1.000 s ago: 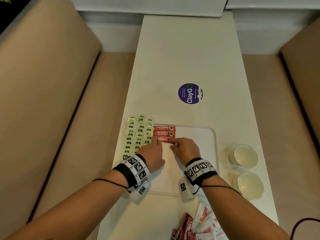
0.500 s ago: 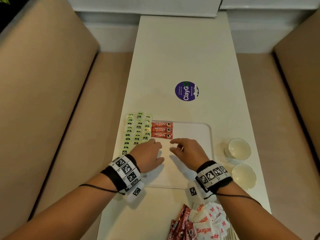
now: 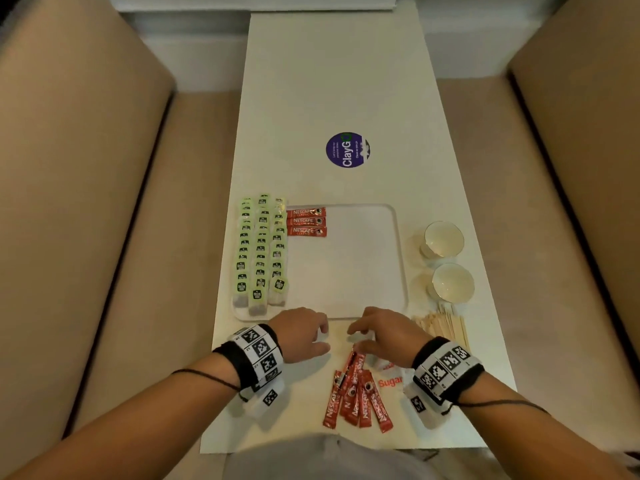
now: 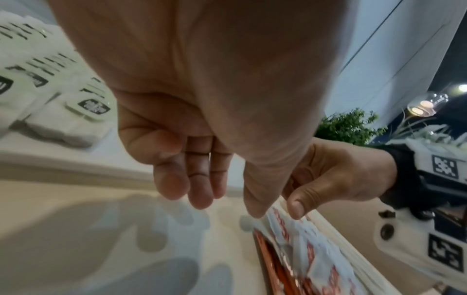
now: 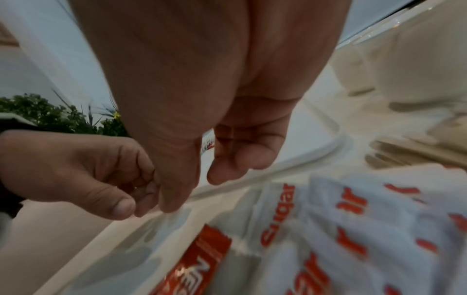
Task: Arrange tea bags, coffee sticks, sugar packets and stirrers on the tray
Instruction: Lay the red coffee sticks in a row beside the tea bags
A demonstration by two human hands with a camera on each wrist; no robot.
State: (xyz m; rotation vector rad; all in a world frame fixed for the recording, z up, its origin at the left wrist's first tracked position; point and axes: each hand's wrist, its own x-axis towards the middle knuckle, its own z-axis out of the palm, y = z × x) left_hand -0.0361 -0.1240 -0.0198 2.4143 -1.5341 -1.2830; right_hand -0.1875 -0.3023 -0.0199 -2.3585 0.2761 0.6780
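Red coffee sticks (image 3: 353,393) lie heaped on the white table's (image 3: 329,81) near edge, so both hands, left hand (image 3: 304,332) and right hand (image 3: 384,336), hover over them, fingers loosely curled and empty, near the white rectangular tray (image 3: 401,265).

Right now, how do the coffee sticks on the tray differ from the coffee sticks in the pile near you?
The coffee sticks on the tray are three, laid flat and parallel in a neat column at the tray's far left, beside the tea bags. The coffee sticks in the pile are more numerous, fanned and overlapping, lying on the table off the tray, under the right hand. Both sets are red Nescafe sticks.
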